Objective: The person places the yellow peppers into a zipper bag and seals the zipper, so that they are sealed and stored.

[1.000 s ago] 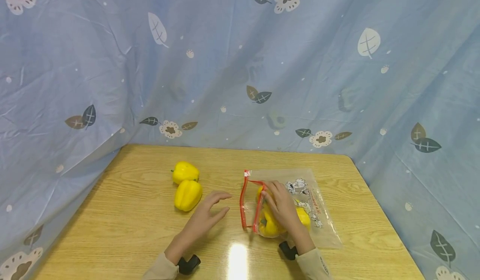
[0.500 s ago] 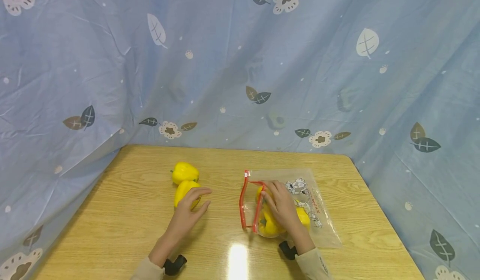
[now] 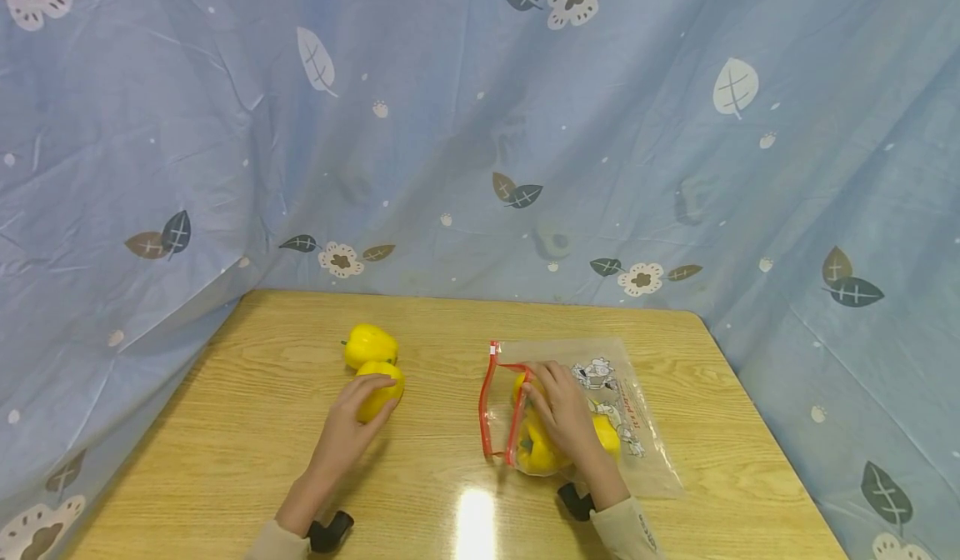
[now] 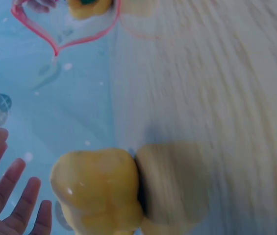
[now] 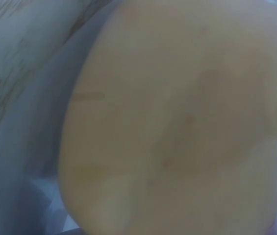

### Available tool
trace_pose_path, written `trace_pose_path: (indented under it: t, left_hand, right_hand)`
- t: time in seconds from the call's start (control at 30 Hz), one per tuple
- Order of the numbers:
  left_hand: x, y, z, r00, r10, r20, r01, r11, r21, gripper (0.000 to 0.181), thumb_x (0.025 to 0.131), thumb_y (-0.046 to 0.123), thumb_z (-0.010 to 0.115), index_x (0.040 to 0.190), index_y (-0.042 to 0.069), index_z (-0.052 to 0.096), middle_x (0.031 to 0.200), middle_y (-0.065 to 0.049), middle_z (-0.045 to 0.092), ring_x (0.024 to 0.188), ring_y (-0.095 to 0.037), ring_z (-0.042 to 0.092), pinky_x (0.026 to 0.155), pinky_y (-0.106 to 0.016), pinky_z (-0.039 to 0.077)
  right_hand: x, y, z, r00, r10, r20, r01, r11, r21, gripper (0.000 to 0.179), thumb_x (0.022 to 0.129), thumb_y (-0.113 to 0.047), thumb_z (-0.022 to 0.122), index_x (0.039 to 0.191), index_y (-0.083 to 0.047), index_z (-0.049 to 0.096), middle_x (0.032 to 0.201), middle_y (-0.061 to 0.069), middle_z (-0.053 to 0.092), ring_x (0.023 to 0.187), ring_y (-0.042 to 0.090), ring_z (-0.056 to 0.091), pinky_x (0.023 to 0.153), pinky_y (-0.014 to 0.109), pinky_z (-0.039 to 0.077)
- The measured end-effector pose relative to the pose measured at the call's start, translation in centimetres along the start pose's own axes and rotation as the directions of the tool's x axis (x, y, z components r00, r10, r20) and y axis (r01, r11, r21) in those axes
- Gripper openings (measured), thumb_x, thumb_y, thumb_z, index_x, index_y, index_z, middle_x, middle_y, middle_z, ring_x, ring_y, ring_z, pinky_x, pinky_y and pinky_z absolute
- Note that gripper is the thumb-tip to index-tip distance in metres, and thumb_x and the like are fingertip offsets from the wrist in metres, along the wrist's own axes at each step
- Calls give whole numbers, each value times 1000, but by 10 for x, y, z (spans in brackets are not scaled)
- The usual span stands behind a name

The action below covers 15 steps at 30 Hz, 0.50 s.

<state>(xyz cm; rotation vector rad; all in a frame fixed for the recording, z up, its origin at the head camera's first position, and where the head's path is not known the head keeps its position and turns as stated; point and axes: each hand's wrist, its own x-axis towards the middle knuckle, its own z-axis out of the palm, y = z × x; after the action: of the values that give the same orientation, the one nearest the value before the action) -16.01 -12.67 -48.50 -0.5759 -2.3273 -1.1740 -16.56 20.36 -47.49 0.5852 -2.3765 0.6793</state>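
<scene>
Tabletop [image 3: 442, 335]: right hand [image 3: 564, 412] holds 1 bag [image 3: 611, 387], red lettering [image 3: 631, 410] perhaps "play".

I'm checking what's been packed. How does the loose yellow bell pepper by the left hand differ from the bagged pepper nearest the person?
The loose pepper lies unwrapped on the wooden table; the bagged pepper shows through the clear zip bag. The left hand curves around the loose pepper, while the right hand on the zip bag is beside the bagged pepper. Both are yellow.
</scene>
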Motion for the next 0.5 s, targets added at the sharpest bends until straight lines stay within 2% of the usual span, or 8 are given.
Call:
trace_pose_path:
  t: [0.2, 0.33, 0.43, 0.5]
  left_hand:
    - [-4, -6, -4, 1000, -5, -19, 6, 1000, 30, 32, 78, 4, 73, 109, 12, 65, 113, 4, 60, 110, -17, 48, 94, -9, 32]
    - [-7, -11, -7, 999, -32, -7, 32, 997, 65, 32, 78, 6, 73, 109, 13, 65, 116, 1, 58, 112, -19, 45, 93, -28, 40]
    - [-9, -13, -9, 998, -56, 26, 54, 996, 72, 36, 77, 5, 74, 111, 12, 63, 121, -5, 54, 116, -25, 41, 90, -43, 44]
    - [-10, -14, -10, 996, -70, 50, 66, 994, 82, 39, 77, 6, 74, 113, 11, 62, 124, -10, 51, 118, -30, 38, 87, -49, 45]
  right_hand:
    - [0, 0, -1, 1000, 6, 5, -6, 1000, -5, 31, 93, -30, 54, 122, -18, 58, 105, 1, 58, 93, 18, 53, 78, 36, 45]
    - [0, 0, -1, 1000, 4, 3, -4, 1000, -1, 31, 93, -29, 54, 122, -16, 58, 104, 1, 58, 94, 19, 54, 78, 37, 46]
    - [0, 0, -1, 1000, 0, 2, 0, 1000, 3, 31, 93, -29, 54, 121, -15, 59, 104, 2, 58, 93, 20, 54, 78, 37, 46]
    - [0, 0, -1, 1000, 3, 3, -3, 1000, 4, 32, 93, -29, 54, 121, -15, 59, 104, 1, 58, 94, 19, 54, 78, 37, 46]
